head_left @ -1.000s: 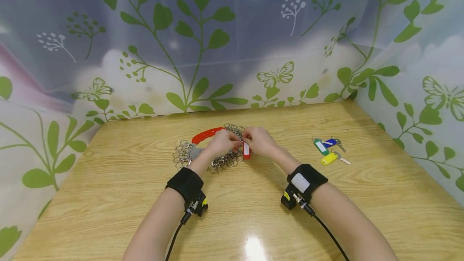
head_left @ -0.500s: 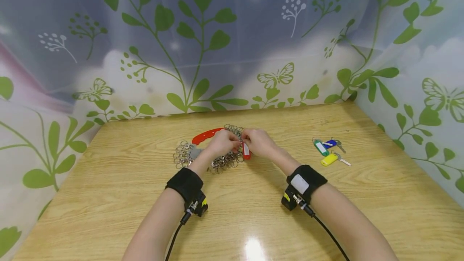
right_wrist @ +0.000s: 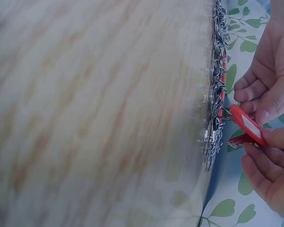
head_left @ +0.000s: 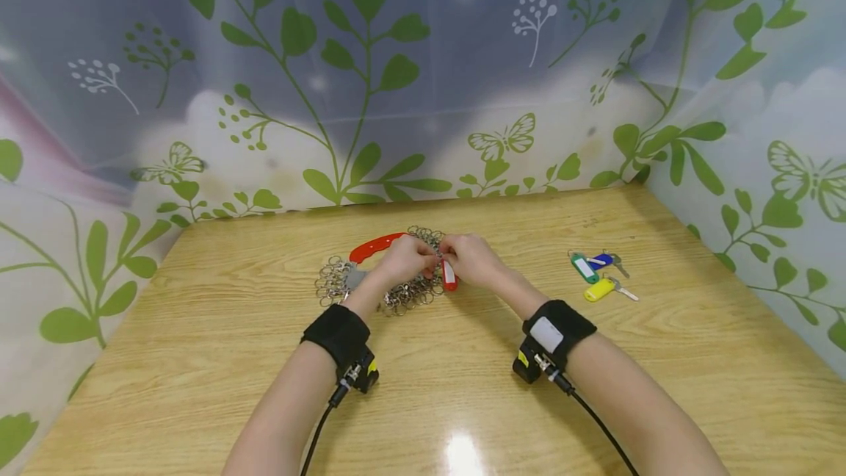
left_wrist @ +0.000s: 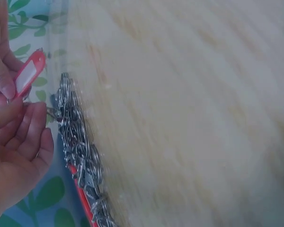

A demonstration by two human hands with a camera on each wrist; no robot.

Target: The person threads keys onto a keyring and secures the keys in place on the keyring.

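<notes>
A red key tag [head_left: 449, 276] with a white label hangs between the two hands at the right end of a bunch of metal key rings [head_left: 406, 298]. My right hand [head_left: 472, 261] pinches the tag's end between thumb and fingers; in the right wrist view the tag [right_wrist: 246, 124] slants beside the rings. My left hand [head_left: 403, 261] is just left of it, thumb and fingers pinching what looks like a small metal key ring, mostly covered by the fingertips. Behind the left hand curves a red handle [head_left: 378, 246] with a grey piece [head_left: 355, 278], amid the rings.
To the right on the wooden table [head_left: 264, 388] lie a green key tag [head_left: 584, 268], a blue key tag [head_left: 602, 261] and a yellow key tag [head_left: 599, 289], with keys beside them. A leaf-patterned curtain [head_left: 423, 94] stands behind the table.
Both hands stay in nearly the same place, with only slight finger movement. The red tag has tilted a little.
</notes>
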